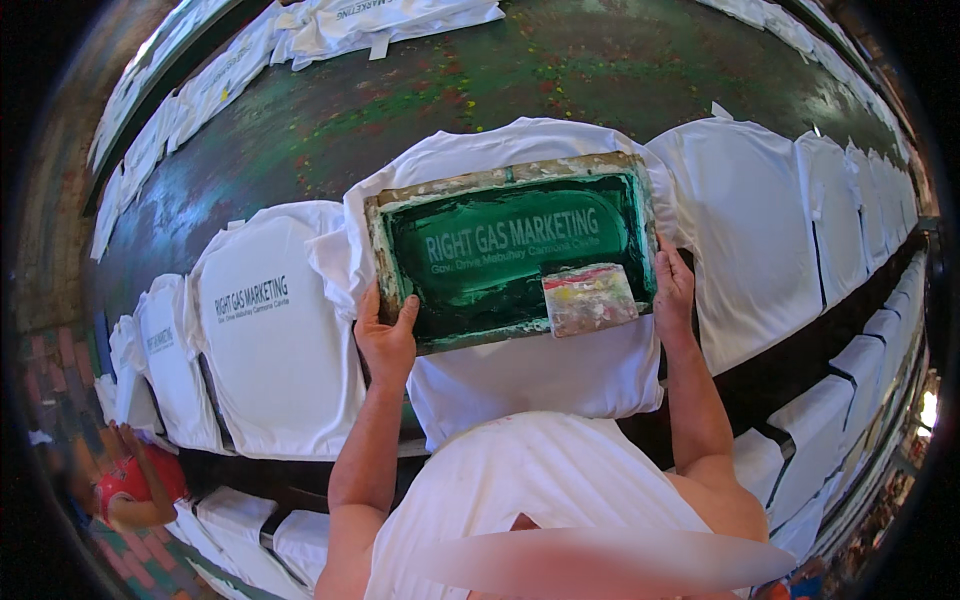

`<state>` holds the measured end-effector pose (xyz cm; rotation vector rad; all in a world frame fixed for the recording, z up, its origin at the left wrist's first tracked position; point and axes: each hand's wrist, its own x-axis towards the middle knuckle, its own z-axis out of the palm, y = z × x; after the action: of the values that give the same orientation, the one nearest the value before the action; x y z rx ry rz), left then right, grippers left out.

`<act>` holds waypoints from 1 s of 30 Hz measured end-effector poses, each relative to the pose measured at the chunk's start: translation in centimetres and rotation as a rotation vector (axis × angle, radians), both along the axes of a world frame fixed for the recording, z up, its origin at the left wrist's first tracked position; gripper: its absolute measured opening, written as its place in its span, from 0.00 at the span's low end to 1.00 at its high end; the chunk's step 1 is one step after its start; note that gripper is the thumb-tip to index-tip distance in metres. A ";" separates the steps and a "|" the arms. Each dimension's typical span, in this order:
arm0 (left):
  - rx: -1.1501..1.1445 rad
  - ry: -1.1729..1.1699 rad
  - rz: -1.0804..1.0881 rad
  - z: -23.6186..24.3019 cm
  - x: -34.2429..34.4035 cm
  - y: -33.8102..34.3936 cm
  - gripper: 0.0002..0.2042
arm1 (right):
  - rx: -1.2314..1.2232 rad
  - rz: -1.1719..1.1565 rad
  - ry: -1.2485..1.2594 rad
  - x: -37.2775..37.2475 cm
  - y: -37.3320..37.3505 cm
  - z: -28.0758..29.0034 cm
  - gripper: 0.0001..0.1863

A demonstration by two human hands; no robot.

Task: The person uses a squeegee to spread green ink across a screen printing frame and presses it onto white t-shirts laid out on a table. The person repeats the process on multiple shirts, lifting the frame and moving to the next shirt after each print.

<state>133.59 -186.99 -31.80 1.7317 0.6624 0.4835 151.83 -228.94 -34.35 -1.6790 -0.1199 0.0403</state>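
A wooden screen-printing frame point(500, 176), its mesh coated in dark green ink with pale lettering showing, lies over a white shirt point(520, 385) in front of me. The left side of the frame is in my left hand point(388, 335), thumb over the near corner. My right hand point(673, 285) grips the opposite side, fingers along the outer edge. A paint-smeared squeegee point(590, 302) rests inside the frame at the near right and overlaps its near rim. Whether the frame touches the shirt or hovers just above it, I cannot tell.
Left of the frame lies a shirt with dark print point(275, 370), with more shirts beyond it. Unprinted shirts point(745, 220) line the right. The dark table point(430, 100) is speckled with paint. A person in red point(140, 485) is at the lower left.
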 end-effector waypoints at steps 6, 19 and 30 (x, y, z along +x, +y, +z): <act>0.089 -0.018 0.024 -1.2 -0.3 -0.6 0.27 | -0.187 -0.005 -0.072 0.8 -0.7 -0.7 0.26; 0.288 -0.002 0.066 -1.3 -0.6 0.5 0.24 | -0.305 -0.108 -0.054 0.4 -0.6 -0.7 0.25; 0.313 0.170 0.248 -0.7 1.6 9.5 0.33 | -0.238 -0.100 -0.053 1.3 -1.0 -1.3 0.28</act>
<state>135.15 -177.45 -32.51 2.0103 0.9714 0.6425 153.14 -229.98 -35.63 -1.9225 -0.0730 -0.0682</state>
